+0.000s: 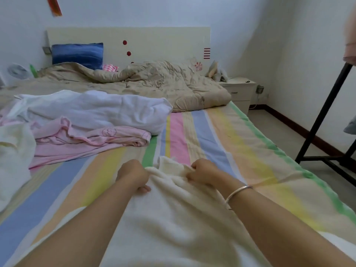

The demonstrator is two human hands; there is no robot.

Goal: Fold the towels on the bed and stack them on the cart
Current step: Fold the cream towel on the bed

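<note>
Towel (173,218) between left hand (133,175), right hand (204,173), seemingly gripped

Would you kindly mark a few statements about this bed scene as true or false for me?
1. Both the left hand and the right hand grip the cream towel. True.
2. The pink towel lies on top of the white towel. False: the white towel rests partly over the pink towel.
3. A bracelet sits on the right wrist. True.
4. The blue pillow lies beside the hands on the striped sheet. False: it stands at the far end of the bed, against the headboard.
</note>
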